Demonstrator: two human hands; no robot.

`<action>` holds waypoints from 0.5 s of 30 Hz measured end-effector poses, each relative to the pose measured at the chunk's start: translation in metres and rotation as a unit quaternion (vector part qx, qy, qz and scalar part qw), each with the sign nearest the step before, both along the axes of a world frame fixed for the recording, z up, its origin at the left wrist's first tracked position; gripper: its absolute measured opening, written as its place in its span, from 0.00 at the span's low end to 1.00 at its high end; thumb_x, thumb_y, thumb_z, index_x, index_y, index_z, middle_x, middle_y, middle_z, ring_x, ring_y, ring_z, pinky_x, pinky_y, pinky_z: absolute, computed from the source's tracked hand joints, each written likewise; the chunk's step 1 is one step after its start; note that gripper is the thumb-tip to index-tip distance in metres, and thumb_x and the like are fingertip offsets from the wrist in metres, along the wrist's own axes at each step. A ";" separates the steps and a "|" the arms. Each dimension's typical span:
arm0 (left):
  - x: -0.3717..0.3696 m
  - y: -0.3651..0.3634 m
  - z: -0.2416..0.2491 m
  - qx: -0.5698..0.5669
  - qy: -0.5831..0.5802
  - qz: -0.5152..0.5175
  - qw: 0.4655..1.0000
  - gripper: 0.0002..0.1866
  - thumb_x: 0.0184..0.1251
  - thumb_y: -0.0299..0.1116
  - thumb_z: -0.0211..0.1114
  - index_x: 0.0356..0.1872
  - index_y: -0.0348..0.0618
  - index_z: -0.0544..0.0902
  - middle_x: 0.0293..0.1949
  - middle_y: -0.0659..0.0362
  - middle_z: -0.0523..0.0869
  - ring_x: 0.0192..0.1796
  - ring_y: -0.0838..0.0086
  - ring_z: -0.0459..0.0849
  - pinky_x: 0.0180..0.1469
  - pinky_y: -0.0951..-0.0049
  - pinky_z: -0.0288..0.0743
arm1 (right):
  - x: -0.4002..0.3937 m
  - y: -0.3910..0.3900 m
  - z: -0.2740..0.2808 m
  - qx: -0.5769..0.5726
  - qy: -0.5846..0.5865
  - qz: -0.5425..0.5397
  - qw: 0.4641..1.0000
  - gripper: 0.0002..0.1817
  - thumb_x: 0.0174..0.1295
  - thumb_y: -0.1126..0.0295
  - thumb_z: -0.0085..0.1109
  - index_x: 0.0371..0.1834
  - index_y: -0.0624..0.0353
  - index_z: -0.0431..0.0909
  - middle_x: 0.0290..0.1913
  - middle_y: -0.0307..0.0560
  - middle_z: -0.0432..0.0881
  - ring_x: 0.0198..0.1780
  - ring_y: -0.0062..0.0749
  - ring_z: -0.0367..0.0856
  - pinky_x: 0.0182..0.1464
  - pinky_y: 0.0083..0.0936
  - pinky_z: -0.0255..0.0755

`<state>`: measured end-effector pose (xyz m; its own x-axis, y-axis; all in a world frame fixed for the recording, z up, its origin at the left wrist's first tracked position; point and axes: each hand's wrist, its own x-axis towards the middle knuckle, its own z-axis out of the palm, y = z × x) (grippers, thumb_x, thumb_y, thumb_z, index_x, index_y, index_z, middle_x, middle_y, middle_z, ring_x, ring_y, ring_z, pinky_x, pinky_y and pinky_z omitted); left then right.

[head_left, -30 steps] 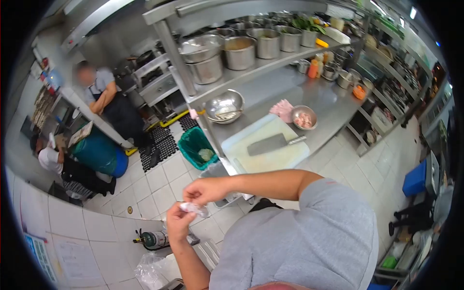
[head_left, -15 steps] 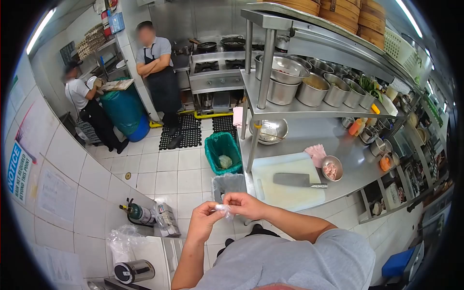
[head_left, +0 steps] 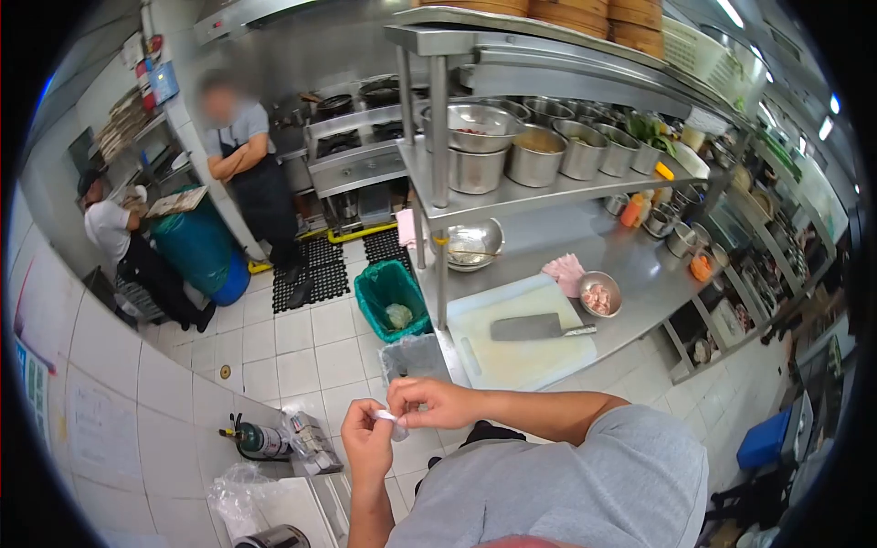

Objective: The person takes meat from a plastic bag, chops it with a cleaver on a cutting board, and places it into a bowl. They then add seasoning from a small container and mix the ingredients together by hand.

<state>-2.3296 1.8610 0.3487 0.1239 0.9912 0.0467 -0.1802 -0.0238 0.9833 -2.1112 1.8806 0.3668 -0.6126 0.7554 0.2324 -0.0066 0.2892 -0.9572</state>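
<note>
Both my hands are in front of my chest, pinching a small crumpled piece of whitish, see-through plastic (head_left: 398, 431). My left hand (head_left: 366, 437) is closed on its left side. From the right, the fingers of my right hand (head_left: 425, 402) are closed on the same piece, close to the left fingertips. Whether it is a bag or a glove I cannot make out. Beyond my hands, a cleaver (head_left: 530, 327) lies flat on a white cutting board (head_left: 489, 365). Right of the board stand a metal bowl (head_left: 610, 281) of pale meat pieces and a pink cloth (head_left: 564, 271).
A green-lined bin (head_left: 370, 292) and a grey-lined bin (head_left: 416, 358) stand beside the steel table (head_left: 534, 233). Above it, a shelf (head_left: 484, 208) bears several pots. A fire extinguisher (head_left: 260, 440) stands by the wall. Two people are at the back left, one with folded arms (head_left: 239, 160).
My view has shifted, so the table and bins appear further left. My hands still hold the plastic, and the fingers have moved slightly on it.
</note>
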 end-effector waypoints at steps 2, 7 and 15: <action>-0.003 -0.003 -0.011 0.011 -0.006 0.037 0.999 0.07 0.71 0.17 0.64 0.44 0.40 0.81 0.39 0.64 0.85 0.41 0.82 0.82 0.44 0.77 0.77 | -0.006 -0.001 0.002 0.017 -0.021 0.025 0.999 0.05 0.82 0.70 0.67 0.51 0.60 0.84 0.53 0.39 0.80 0.53 0.26 0.81 0.55 0.28 0.78; -0.021 -0.007 -0.011 0.042 0.007 0.000 0.999 0.10 0.73 0.18 0.68 0.48 0.43 0.79 0.43 0.64 0.82 0.46 0.81 0.82 0.49 0.75 0.79 | -0.023 -0.004 -0.005 -0.187 0.083 -0.002 0.979 0.09 0.84 0.71 0.65 0.61 0.60 0.86 0.50 0.40 0.86 0.49 0.23 0.83 0.54 0.27 0.79; -0.034 -0.010 -0.010 0.110 -0.021 -0.077 0.991 0.10 0.74 0.18 0.71 0.47 0.40 0.79 0.54 0.58 0.79 0.57 0.74 0.82 0.60 0.71 0.80 | -0.033 -0.006 0.004 -0.043 -0.028 -0.054 0.997 0.10 0.85 0.64 0.66 0.54 0.61 0.84 0.43 0.41 0.87 0.46 0.23 0.84 0.50 0.28 0.80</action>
